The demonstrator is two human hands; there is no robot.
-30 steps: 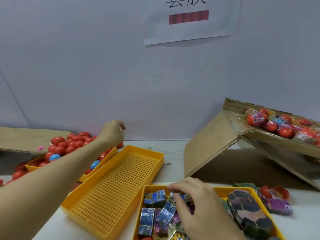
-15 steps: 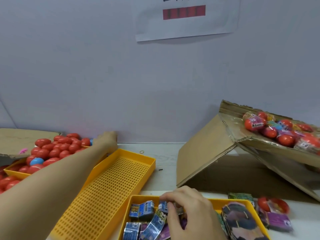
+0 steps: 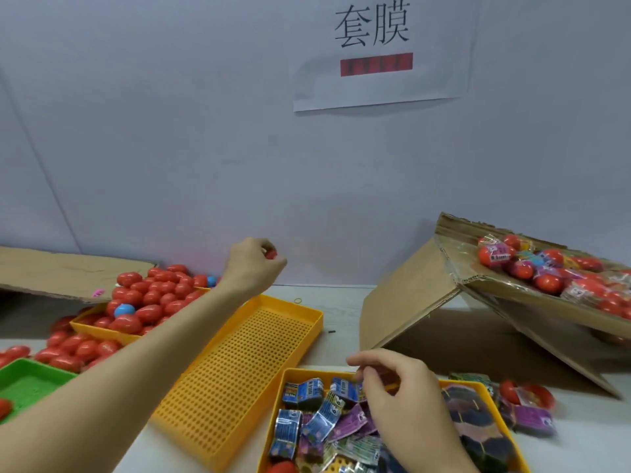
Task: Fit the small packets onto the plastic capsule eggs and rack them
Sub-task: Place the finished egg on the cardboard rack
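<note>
lifting a red capsule egg [image 3: 271, 255] in the left hand [image 3: 254, 266], fingers curled round it, raised clear above the heaped egg tray [image 3: 102, 331] at the far left, likely to bring it in for fitting. pinching at a blue packet [image 3: 345, 392] with the right hand [image 3: 397, 394], thumb and forefinger closed over the packet tray [image 3: 288, 373] up front; cannot tell for sure that the packet is truly caught. sitting between the two hands, an empty perforated yellow tray [image 3: 246, 363], handy as the rack for finished pieces. resting off to the right, a tilted cardboard box [image 3: 409, 302] with wrapped eggs [image 3: 546, 268] piled on its upper flap. lying just beside the packet tray, one more wrapped egg [image 3: 527, 396] on the table. showing at near left, a green tray [image 3: 30, 387].
</note>
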